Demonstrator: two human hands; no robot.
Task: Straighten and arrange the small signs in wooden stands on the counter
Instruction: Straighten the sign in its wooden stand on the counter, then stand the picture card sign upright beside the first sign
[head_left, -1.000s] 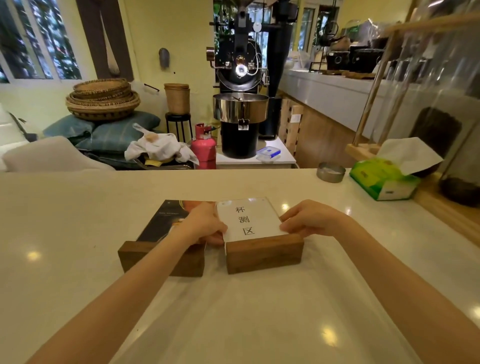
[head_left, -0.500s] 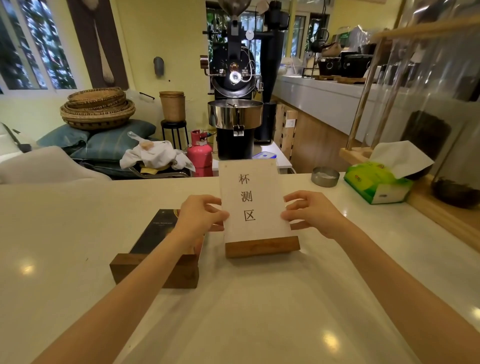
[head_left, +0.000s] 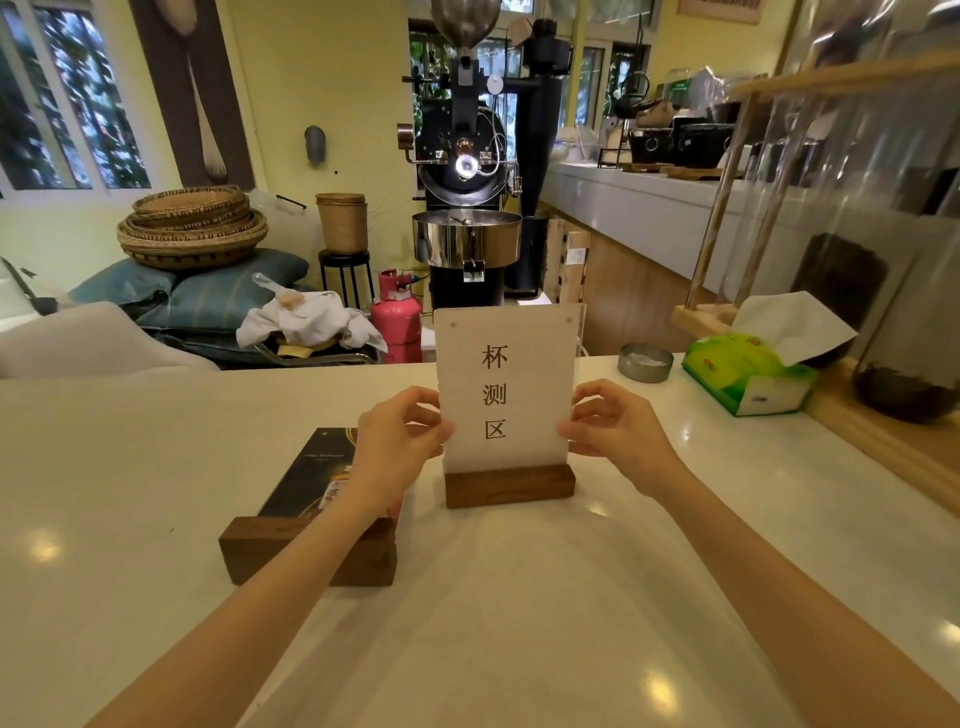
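We are steadying the white sign upright in its wooden stand near the middle of the table, left hand and right hand each pinching a side edge, so both grips are narrow and holding the panel. To do this well, we are judging it best to press evenly, square the base to the table edge, then align it with the dark sign lying tilted back in its stand just beside.
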